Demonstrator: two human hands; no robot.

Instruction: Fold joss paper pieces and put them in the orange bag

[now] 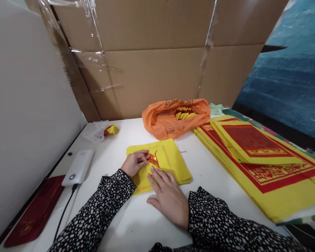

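Observation:
A stack of yellow paper sheets (177,164) lies on the white table in front of me. On top of it is a partly folded yellow sheet with a shiny orange-gold patch (153,159) showing near its middle. My left hand (136,162) has its fingertips pinched together at the left edge of that patch, on the folded paper. My right hand (169,197) rests flat with fingers extended, its fingertips touching the lower part of the same sheet.
An orange plastic bag (160,122) holding folded yellow pieces stands behind the stack. Large yellow-and-red printed sheets (252,175) are piled at right. At left are a clear bag (96,131), a white power bank (78,167) with a cable and a dark red pouch (34,213). Cardboard (154,70) rises behind.

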